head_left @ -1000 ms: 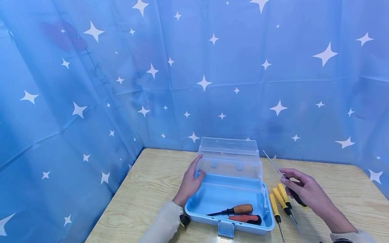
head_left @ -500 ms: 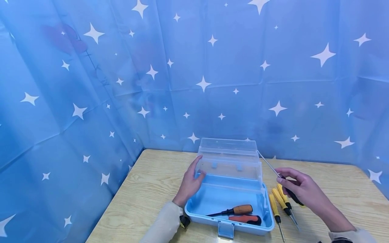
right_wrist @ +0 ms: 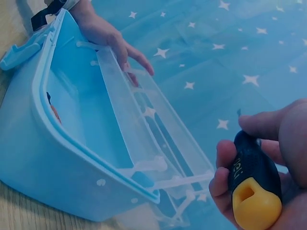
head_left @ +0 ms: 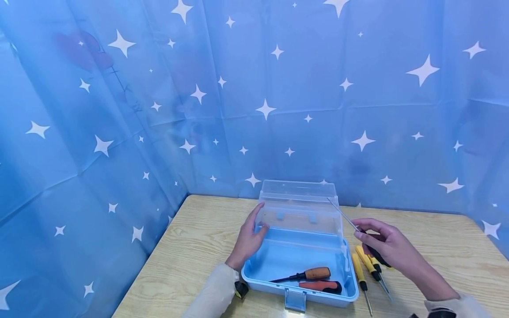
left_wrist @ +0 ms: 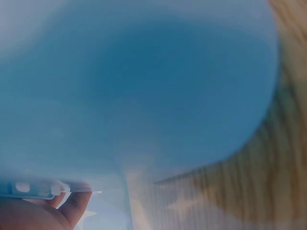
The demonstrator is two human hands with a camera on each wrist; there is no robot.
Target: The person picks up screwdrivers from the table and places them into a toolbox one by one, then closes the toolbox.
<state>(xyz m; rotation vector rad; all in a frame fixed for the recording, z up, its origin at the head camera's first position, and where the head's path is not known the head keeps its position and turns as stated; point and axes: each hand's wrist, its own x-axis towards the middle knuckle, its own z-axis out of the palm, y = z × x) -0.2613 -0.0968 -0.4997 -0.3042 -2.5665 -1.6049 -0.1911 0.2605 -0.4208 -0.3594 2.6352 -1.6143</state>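
Right hand (head_left: 391,249) grips the screwdriver (right_wrist: 253,167) at three o'clock of the toolbox (right_wrist: 53,163); left hand (head_left: 248,244), fingers relaxed, touches the nine o'clock edge of the lid (head_left: 298,217) — best steady it and angle the tip (head_left: 329,200) clear.

Bright, even, bluish light fills the head view, where the pale wood-grain table (head_left: 191,229) carries a small white glare at its near edge and soft shadows by both sleeves. The clear plastic lid (head_left: 298,219) shows pale highlights along its edges. The left wrist view is dim and hazy: the light-blue plastic toolbox (left_wrist: 168,86) blurs out of focus across most of it, and the left hand (left_wrist: 41,213) looks dark against a brighter patch. In the right wrist view, the black-and-yellow screwdriver handle (right_wrist: 254,182) looks fairly crisp.
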